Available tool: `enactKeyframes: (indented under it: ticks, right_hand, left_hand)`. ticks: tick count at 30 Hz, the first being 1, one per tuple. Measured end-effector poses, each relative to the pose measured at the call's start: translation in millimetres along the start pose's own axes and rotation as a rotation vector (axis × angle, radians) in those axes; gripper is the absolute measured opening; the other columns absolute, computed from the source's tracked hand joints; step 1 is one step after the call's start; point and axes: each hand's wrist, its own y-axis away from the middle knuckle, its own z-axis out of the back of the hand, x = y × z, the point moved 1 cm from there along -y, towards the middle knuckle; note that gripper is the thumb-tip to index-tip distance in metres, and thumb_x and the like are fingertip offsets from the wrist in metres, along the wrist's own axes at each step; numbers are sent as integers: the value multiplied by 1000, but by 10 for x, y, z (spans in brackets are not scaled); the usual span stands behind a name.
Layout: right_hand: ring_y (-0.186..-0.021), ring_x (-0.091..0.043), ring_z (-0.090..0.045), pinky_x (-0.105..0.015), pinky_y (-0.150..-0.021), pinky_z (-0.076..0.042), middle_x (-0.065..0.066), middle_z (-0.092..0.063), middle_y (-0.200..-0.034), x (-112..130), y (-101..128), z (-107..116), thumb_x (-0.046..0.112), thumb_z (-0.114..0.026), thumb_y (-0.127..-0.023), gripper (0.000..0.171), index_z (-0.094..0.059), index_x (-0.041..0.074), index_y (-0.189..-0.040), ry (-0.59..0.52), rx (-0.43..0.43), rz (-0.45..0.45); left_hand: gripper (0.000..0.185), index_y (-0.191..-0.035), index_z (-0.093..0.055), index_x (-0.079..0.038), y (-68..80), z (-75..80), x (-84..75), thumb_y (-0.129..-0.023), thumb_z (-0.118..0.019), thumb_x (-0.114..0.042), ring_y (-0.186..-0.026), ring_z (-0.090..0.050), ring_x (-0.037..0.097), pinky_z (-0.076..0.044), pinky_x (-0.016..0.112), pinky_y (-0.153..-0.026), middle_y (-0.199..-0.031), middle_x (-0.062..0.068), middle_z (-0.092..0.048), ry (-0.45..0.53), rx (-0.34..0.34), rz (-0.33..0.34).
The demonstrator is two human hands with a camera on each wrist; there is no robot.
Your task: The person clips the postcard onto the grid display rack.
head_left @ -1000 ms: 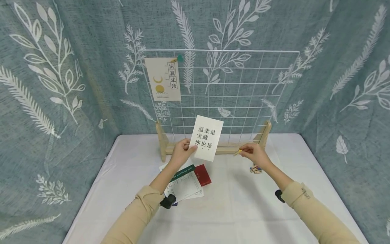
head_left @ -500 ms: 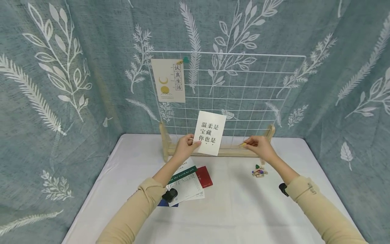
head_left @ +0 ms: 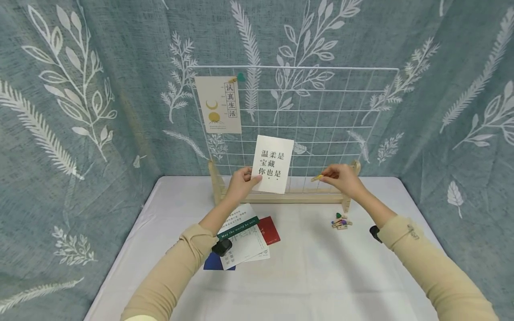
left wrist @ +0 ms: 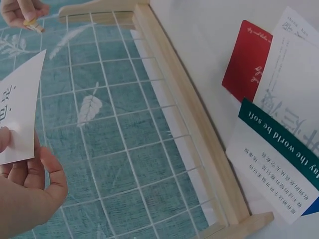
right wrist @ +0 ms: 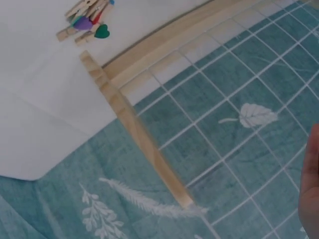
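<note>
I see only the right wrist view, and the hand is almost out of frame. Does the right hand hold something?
Observer: Yes, the right hand pinches a small clip.
Operator: And the left hand?
Observer: The left hand holds a white card upright before the grid.
Operator: Is any card already on the grid?
Observer: One beige card hangs at its top left, under a green clip.

From the head we look forward and down over the table (head_left: 305, 276) to the upright grid (head_left: 321, 116) at its far side. Our left wrist view sits close, facing the grid's wooden base (left wrist: 194, 124). Our right wrist view, equally close, meets the same base (right wrist: 164, 40) and grid from the other end.
</note>
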Motion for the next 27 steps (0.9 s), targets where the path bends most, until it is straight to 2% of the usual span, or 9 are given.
enactKeyframes:
  ticks: [5,8,11,15,22,27]
  right_hand:
    - [-79,-29,-64,-34,-70,-55,-21,-68,-90,53,-58,81,7,-64,-88,18,-66,-6,-99,5,-1,17]
    - [-78,-29,-64,-32,-70,-54,-20,-68,-89,81,-89,125,8,-64,-88,19,-65,-6,-100,12,-9,29]
    - [-77,-28,-64,-31,-69,-54,-20,-68,-89,101,-118,171,10,-64,-89,20,-65,-6,-100,27,-14,26]
    - [-77,-28,-64,-32,-69,-54,-21,-67,-89,120,-165,238,13,-64,-89,21,-65,-7,-98,42,-27,25]
    - [-79,-34,-64,-35,-69,-53,-22,-67,-90,153,-229,353,15,-63,-91,24,-65,-7,-99,37,-24,4]
    - [-79,-31,-64,-35,-70,-53,-20,-67,-89,200,-256,409,18,-61,-92,24,-65,-4,-97,54,-30,8]
  left_hand:
    - [23,-112,-59,5,-64,7,-53,-93,-58,-9,-73,-63,9,-40,17,-59,-107,25,-67,-11,-11,-2]
    - [22,-110,-58,6,-105,7,-85,-93,-57,-9,-74,-63,8,-40,17,-59,-106,25,-67,0,-7,-14]
    - [22,-110,-57,6,-144,15,-119,-93,-57,-8,-78,-66,12,-43,18,-61,-107,25,-67,18,5,-14]
    - [26,-115,-56,7,-196,32,-195,-94,-56,-7,-87,-68,19,-50,22,-72,-109,26,-66,31,12,-29]
    - [26,-115,-58,2,-279,11,-312,-93,-58,-11,-87,-67,22,-48,22,-66,-110,24,-67,7,-3,-1]
    - [26,-117,-56,4,-317,4,-374,-94,-56,-10,-100,-66,32,-52,27,-74,-112,25,-65,28,-4,-2]
